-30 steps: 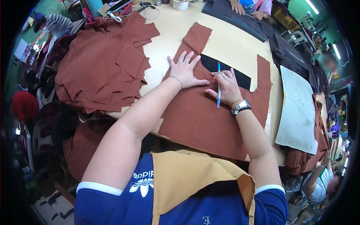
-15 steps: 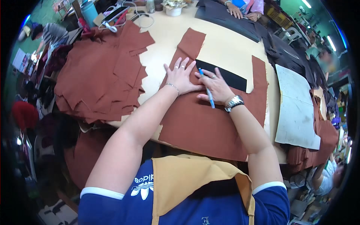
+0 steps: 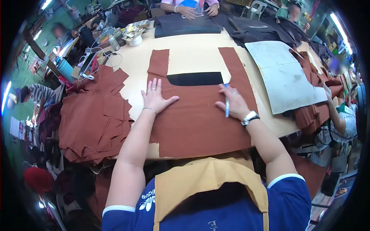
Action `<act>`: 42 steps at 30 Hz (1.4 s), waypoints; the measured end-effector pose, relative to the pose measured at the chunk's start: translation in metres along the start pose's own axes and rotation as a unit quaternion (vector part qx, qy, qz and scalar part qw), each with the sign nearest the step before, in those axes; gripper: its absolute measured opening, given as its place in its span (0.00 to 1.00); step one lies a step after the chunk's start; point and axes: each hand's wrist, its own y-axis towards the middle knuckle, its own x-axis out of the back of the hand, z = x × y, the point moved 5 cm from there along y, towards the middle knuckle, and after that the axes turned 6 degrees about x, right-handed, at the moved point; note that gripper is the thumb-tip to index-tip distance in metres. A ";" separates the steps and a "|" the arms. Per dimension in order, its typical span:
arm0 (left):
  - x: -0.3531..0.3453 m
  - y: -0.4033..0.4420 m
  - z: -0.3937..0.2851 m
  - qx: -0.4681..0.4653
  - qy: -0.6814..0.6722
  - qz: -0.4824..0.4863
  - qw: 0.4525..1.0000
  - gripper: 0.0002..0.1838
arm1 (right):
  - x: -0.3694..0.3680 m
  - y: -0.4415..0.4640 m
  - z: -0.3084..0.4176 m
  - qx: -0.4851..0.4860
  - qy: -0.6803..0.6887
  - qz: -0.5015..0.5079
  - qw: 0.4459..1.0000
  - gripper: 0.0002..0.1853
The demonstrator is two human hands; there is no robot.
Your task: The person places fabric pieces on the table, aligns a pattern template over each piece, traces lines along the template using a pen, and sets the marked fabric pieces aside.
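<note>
A reddish-brown fabric piece (image 3: 200,123) lies flat in front of me, with two strips reaching away from its far corners. Between those strips is a black flat piece (image 3: 196,78), along the fabric's far edge. My left hand (image 3: 156,98) rests spread on the fabric's left side, near the black piece's left end. My right hand (image 3: 234,102) holds a blue pen (image 3: 227,104) at the right side of the fabric, just below the black piece's right end.
A jagged pile of brown fabric (image 3: 94,115) lies at left. Grey-white sheets (image 3: 283,77) cover more brown fabric at right. Across the table (image 3: 196,48), a person's hands (image 3: 189,12) are over dark cloth (image 3: 185,26). A blue bottle (image 3: 64,68), cables and a white container (image 3: 134,39) stand back left.
The view has turned, and the fabric now appears squarer to me. My hands are farther apart; my right hand, with the pen, has moved right to the black piece's other end.
</note>
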 end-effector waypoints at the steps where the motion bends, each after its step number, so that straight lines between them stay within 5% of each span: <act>1: -0.001 -0.001 0.011 0.009 -0.008 -0.004 1.000 0.67 | 0.009 -0.017 -0.018 -0.017 -0.053 -0.046 0.997 0.35; 4: 0.001 -0.007 0.038 0.032 -0.018 -0.014 0.999 0.56 | 0.037 -0.056 -0.056 -0.100 -0.081 -0.152 0.980 0.28; 5: -0.004 -0.005 0.047 0.041 -0.028 -0.016 0.999 0.54 | 0.044 -0.061 -0.054 -0.111 -0.063 -0.197 0.972 0.18; 9: -0.004 0.000 0.045 0.097 -0.073 -0.106 0.987 0.34 | 0.043 -0.047 -0.069 -0.055 -0.104 -0.272 0.955 0.07; 11: -0.001 0.005 0.047 0.108 -0.088 -0.177 0.974 0.21 | 0.043 -0.031 -0.081 -0.147 -0.004 -0.244 0.958 0.05; 14: -0.003 0.016 0.046 0.128 -0.099 -0.143 0.976 0.20 | 0.037 -0.016 -0.106 -0.147 -0.002 -0.232 0.962 0.08; 17: 0.000 0.017 0.039 0.166 -0.095 -0.103 0.976 0.22 | 0.034 -0.001 -0.120 -0.119 -0.035 -0.235 0.964 0.09; 20: 0.000 0.005 0.031 0.150 -0.095 -0.214 0.961 0.29 | 0.041 0.003 -0.094 -0.061 -0.079 -0.257 0.961 0.06; 23: 0.019 -0.038 -0.033 -0.063 -0.092 -0.134 0.985 0.44 | 0.039 -0.001 -0.001 0.091 -0.015 -0.232 0.968 0.09; 26: -0.001 -0.090 -0.089 -0.231 -0.040 -0.011 0.972 0.55 | -0.008 -0.031 0.055 0.227 0.055 -0.002 0.972 0.15; 31: -0.016 -0.103 -0.097 -0.202 -0.017 0.022 0.979 0.59 | -0.017 -0.015 0.052 0.202 -0.044 -0.034 0.978 0.27; 34: -0.015 -0.101 -0.094 -0.200 -0.017 0.021 0.980 0.59 | -0.020 -0.030 0.042 0.152 0.039 0.052 0.986 0.31; 42: -0.014 -0.101 -0.095 -0.199 -0.005 0.026 0.980 0.60 | -0.031 -0.004 0.047 0.145 -0.035 0.016 0.989 0.32</act>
